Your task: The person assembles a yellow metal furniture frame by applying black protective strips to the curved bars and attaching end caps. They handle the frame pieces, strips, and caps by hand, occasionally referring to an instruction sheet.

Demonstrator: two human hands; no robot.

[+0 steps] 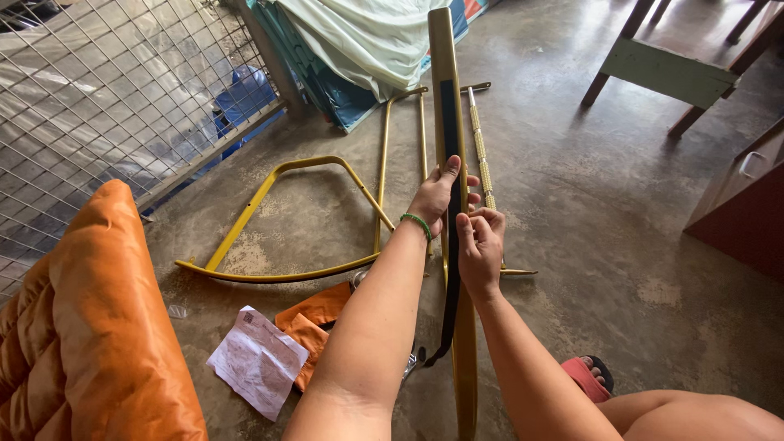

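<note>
Orange cushion (90, 327): at 8 o'clock, on the floor (621, 229).
Paper sheet (257, 361): at 7 o'clock, beside orange cloth (314, 317).
Curved yellow frame (282, 220): flat on the floor, 10 o'clock of the hands.
Left hand (437, 196): closed around the gold bar (445, 98) and its black strip (450, 131).
Right hand (480, 245): just beside the left, fingertips pinching the strip.
Gold bar: centre, running 6 to 12 o'clock.
Threaded rod (480, 147): on the floor behind.

Bright, soft daylight from upper right; sharp, wide-angle edge distortion.
</note>
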